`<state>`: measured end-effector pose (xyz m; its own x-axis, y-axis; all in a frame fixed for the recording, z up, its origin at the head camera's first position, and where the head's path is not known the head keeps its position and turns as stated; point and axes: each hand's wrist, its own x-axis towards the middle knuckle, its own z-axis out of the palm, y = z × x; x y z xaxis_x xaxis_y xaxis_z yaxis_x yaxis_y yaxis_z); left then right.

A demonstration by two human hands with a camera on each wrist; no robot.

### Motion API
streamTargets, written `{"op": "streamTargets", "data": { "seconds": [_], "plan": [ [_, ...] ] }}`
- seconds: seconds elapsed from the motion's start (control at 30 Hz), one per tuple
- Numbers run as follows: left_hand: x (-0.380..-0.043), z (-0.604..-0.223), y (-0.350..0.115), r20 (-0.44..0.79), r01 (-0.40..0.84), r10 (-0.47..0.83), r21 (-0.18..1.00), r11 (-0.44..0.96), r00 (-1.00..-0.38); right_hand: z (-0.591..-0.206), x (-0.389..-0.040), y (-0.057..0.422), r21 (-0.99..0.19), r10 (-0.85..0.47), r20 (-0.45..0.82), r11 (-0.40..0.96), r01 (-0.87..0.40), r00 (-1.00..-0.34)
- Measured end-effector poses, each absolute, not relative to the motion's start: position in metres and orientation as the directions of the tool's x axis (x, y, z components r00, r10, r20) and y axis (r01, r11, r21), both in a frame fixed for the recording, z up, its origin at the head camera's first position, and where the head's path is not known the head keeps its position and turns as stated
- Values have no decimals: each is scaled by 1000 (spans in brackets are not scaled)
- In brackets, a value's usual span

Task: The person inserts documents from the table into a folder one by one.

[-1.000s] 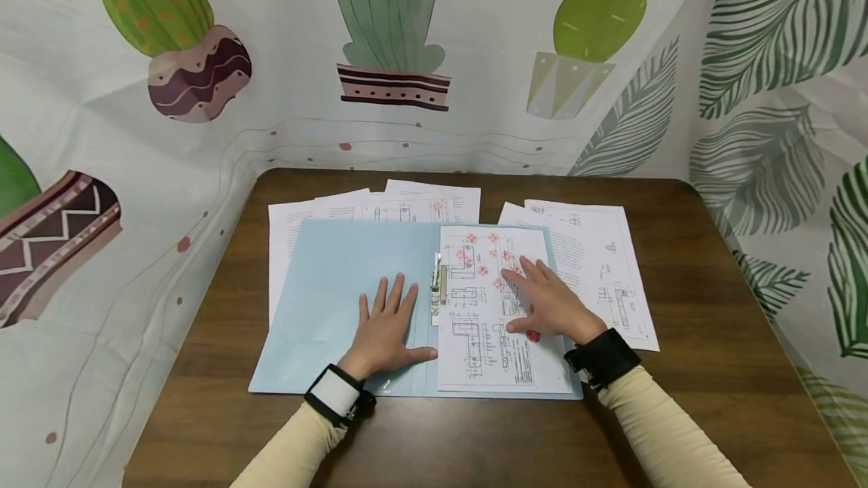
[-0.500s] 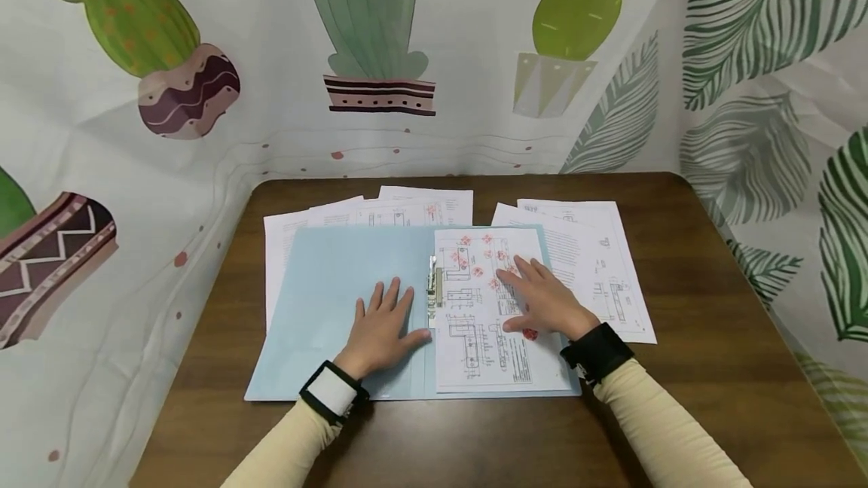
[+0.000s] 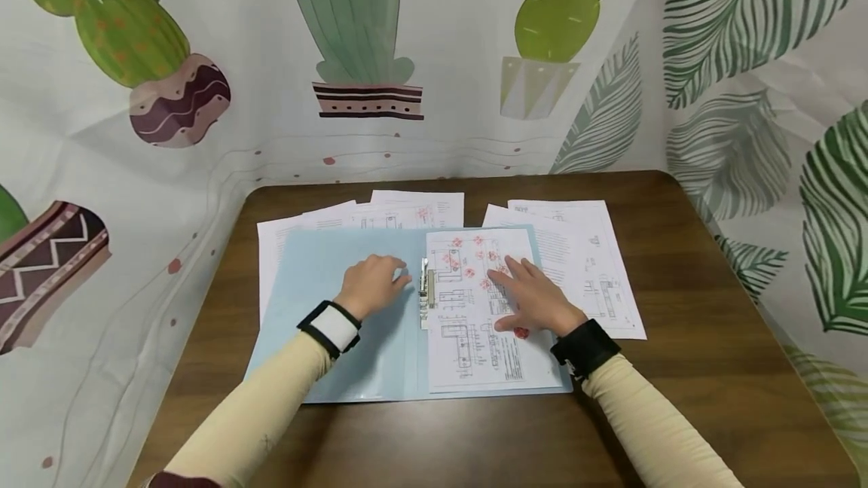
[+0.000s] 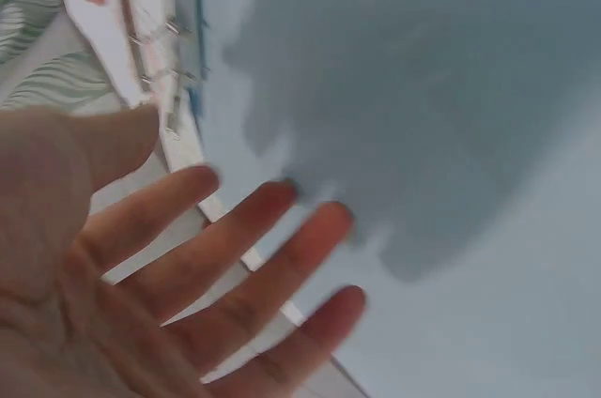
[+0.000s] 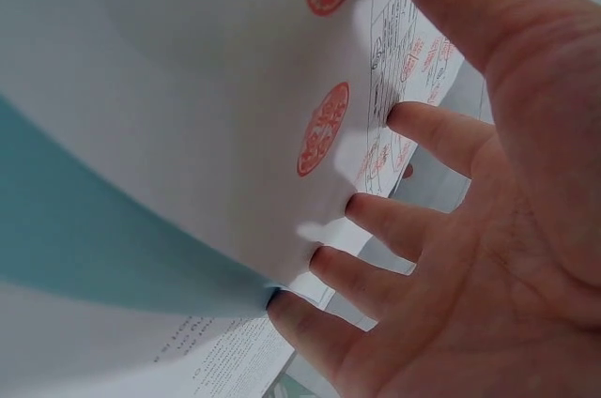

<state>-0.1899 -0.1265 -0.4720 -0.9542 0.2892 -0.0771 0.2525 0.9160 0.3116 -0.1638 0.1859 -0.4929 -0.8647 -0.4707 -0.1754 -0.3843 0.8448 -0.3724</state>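
A light blue folder (image 3: 325, 262) lies spread flat on the table, its metal clip (image 3: 426, 296) along the middle fold. On the folder's right side sits a sheet with technical drawings and red stamps (image 3: 450, 364). My right hand (image 3: 539, 300) rests spread on that sheet, fingertips on the paper in the right wrist view. Over the left cover my left hand (image 3: 371, 285) is raised, fingers loosely bent, just left of the clip. In the left wrist view its fingers (image 4: 310, 248) hold nothing, and the hand's shadow falls on the blue cover.
Printed sheets (image 3: 434, 203) stick out behind the folder at the back left. More loose papers (image 3: 603, 262) lie beside it at the right, partly under the folder. The brown wooden table (image 3: 441, 443) ends at a cloth (image 3: 461, 141) printed with cacti and leaves.
My left hand has lifted off the left cover and moved up the folder, its fingers bending. The right hand stays on the sheet. The head view has shifted slightly.
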Motion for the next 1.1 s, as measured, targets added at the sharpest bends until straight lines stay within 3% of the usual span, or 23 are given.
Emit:
{"op": "streamTargets", "data": {
  "seconds": [0.33, 0.53, 0.87, 1.1],
  "plan": [
    [-221, -490, -112, 23, 296, 313, 398, 869, -950, -495, -163, 183, -369, -471, -172, 845, -387, -865],
    [-224, -496, -104, -5, 252, 284, 447, 858, -959, -494, -165, 184, -365, -458, -184, 853, -372, -870],
    [-228, -507, -93, 72, 169, 154, 526, 833, -985, -492, -165, 184, -369, -446, -199, 859, -355, -873],
    [-229, -506, -95, 70, 165, 152, 561, 811, -986, -492, -164, 185, -363, -447, -195, 860, -359, -873]
  ]
}}
